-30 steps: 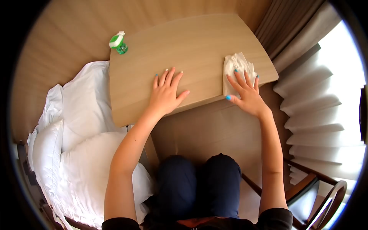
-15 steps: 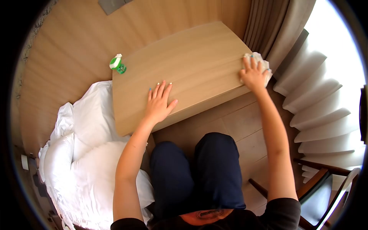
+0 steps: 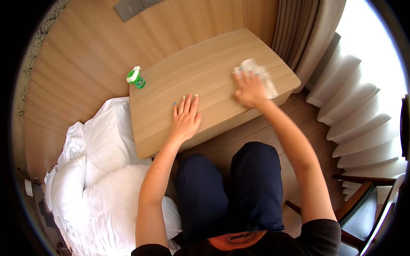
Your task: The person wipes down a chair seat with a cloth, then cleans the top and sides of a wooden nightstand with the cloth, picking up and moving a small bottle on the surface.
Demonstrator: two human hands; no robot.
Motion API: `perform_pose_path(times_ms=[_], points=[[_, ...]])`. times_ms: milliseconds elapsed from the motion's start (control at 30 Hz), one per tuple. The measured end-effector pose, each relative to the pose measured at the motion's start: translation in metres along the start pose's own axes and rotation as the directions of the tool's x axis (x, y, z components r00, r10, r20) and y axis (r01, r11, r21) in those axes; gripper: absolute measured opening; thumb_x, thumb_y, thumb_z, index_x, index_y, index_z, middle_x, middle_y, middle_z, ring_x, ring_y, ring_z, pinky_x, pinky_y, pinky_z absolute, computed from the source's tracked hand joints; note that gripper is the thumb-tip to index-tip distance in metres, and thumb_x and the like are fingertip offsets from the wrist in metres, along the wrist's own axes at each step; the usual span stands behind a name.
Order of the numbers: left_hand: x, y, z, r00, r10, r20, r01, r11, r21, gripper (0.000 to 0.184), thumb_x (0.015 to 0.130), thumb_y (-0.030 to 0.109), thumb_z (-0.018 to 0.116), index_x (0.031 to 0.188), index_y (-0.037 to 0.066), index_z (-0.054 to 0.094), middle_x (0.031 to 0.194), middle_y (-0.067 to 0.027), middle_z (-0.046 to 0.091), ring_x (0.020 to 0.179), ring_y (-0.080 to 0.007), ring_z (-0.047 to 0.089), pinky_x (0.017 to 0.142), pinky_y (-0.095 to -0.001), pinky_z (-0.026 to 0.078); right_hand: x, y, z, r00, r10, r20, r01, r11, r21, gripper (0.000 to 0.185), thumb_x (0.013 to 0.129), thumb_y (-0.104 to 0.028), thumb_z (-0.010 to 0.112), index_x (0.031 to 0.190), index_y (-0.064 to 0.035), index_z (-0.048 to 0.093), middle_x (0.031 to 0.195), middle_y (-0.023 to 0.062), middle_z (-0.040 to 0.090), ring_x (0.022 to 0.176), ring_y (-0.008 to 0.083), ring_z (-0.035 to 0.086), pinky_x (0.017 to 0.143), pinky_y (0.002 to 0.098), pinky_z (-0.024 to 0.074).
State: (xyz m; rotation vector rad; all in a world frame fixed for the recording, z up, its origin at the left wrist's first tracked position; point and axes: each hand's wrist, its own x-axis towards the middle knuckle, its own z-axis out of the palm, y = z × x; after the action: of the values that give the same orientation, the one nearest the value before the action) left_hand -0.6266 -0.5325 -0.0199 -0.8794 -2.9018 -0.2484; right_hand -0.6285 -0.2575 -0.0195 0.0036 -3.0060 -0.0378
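Note:
My right hand (image 3: 252, 90) presses down on a thin white cloth (image 3: 268, 83) on the right half of the light wooden tabletop (image 3: 213, 64). Part of the cloth sticks out beyond the fingers, and motion blurs both. Near the front edge, left of the middle, my left hand (image 3: 185, 121) lies flat with its fingers stretched out and nothing in it. At the tabletop's left end stands a small green bottle (image 3: 139, 82) with a green and white top, apart from both hands.
White bedding (image 3: 106, 183) bulges up against the table's left side. Pale curtains (image 3: 346, 102) hang at the right, and a dark chair (image 3: 363, 213) stands at the lower right. Behind the table rises a wood-panelled wall (image 3: 183, 30) with a grey panel (image 3: 129, 8).
My right hand has slid the cloth leftward from the table's right end. My left hand stays flat near the front edge. The whole view has shifted slightly.

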Motion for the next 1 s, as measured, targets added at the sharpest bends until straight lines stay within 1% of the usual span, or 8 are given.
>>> perform_pose_path(times_ms=[167,300,533,667,733,800,933,1000], points=[[0.003,-0.007,0.007,0.988,-0.037,-0.153,0.004,0.978,-0.208,0.067,0.088,0.021,0.038,0.146,0.004,0.01,0.151,-0.0207,0.012,0.138,-0.0357,0.017,0.112,-0.0488,0.013,-0.002,-0.119,-0.005,0.941,-0.338,-0.007,0.333,0.925,0.18,0.063,0.089,-0.042,0.032,0.145,-0.0138,0.025,0.15,0.0149,0.023,0.138,0.0379,0.019,0.112,0.0506,0.013],[0.003,-0.01,0.004,0.993,-0.029,-0.118,0.006,0.981,-0.194,0.066,0.088,0.02,0.038,0.146,0.003,0.011,0.151,-0.0203,0.012,0.139,-0.0356,0.016,0.113,-0.0466,0.013,-0.005,-0.109,-0.015,0.935,-0.354,0.021,0.34,0.911,0.233,0.061,0.089,-0.042,0.032,0.145,-0.0179,0.026,0.151,0.0107,0.022,0.139,0.0355,0.018,0.112,0.0496,0.0121],[-0.001,-0.009,0.004,0.999,-0.047,-0.016,0.046,0.998,-0.052,0.06,0.09,0.023,0.037,0.144,0.004,0.021,0.15,-0.0189,0.018,0.139,-0.0332,0.017,0.113,-0.0434,0.012,-0.002,0.016,-0.014,0.999,0.035,0.04,-0.034,0.999,-0.036,0.06,0.089,-0.037,0.033,0.146,-0.0254,0.021,0.152,0.0058,0.02,0.139,0.0292,0.021,0.107,0.0598,0.0144],[0.001,-0.009,0.002,0.999,-0.043,0.004,0.043,0.998,-0.036,0.057,0.091,0.025,0.035,0.143,0.004,0.025,0.15,-0.0194,0.019,0.138,-0.0341,0.018,0.113,-0.0437,0.013,0.008,0.106,-0.008,0.943,0.325,0.076,-0.325,0.946,-0.015,0.059,0.089,-0.039,0.028,0.146,-0.0242,0.02,0.153,0.0047,0.017,0.14,0.0304,0.018,0.108,0.0614,0.0125],[0.001,-0.01,0.003,0.999,-0.041,-0.001,0.041,0.998,-0.038,0.057,0.091,0.026,0.035,0.143,0.004,0.025,0.15,-0.0198,0.019,0.138,-0.0343,0.018,0.113,-0.044,0.013,0.016,0.134,0.0,0.899,0.438,-0.008,-0.438,0.899,-0.014,0.061,0.088,-0.039,0.03,0.146,-0.0234,0.02,0.152,0.0051,0.019,0.138,0.0322,0.023,0.105,0.0614,0.018],[0.0,-0.009,0.005,0.999,-0.04,-0.006,0.04,0.998,-0.039,0.057,0.091,0.026,0.035,0.143,0.004,0.025,0.149,-0.0203,0.019,0.138,-0.0346,0.018,0.113,-0.0443,0.014,0.025,0.15,0.002,0.798,0.603,-0.001,-0.59,0.781,0.204,0.064,0.087,-0.041,0.032,0.146,-0.021,0.019,0.15,0.0071,0.026,0.133,0.0332,0.031,0.102,0.0603,0.0254],[0.004,-0.006,0.003,0.999,-0.048,-0.019,0.048,0.999,0.002,0.057,0.091,0.027,0.036,0.143,0.005,0.024,0.15,-0.0199,0.019,0.139,-0.0343,0.018,0.113,-0.0444,0.013,0.033,0.156,0.011,0.782,0.624,-0.012,-0.613,0.772,0.166,0.068,0.087,-0.041,0.033,0.145,-0.0087,0.022,0.145,0.0108,0.033,0.128,0.0358,0.037,0.099,0.0566,0.0306],[0.002,-0.004,0.005,0.998,-0.061,-0.02,0.061,0.998,0.01,0.058,0.092,0.027,0.036,0.144,0.005,0.024,0.15,-0.0195,0.019,0.139,-0.0341,0.017,0.113,-0.0446,0.013,0.032,0.151,0.016,0.828,0.559,-0.047,-0.554,0.827,0.097,0.067,0.087,-0.041,0.032,0.144,-0.0062,0.023,0.148,0.012,0.028,0.133,0.0364,0.03,0.104,0.0555,0.0251]])
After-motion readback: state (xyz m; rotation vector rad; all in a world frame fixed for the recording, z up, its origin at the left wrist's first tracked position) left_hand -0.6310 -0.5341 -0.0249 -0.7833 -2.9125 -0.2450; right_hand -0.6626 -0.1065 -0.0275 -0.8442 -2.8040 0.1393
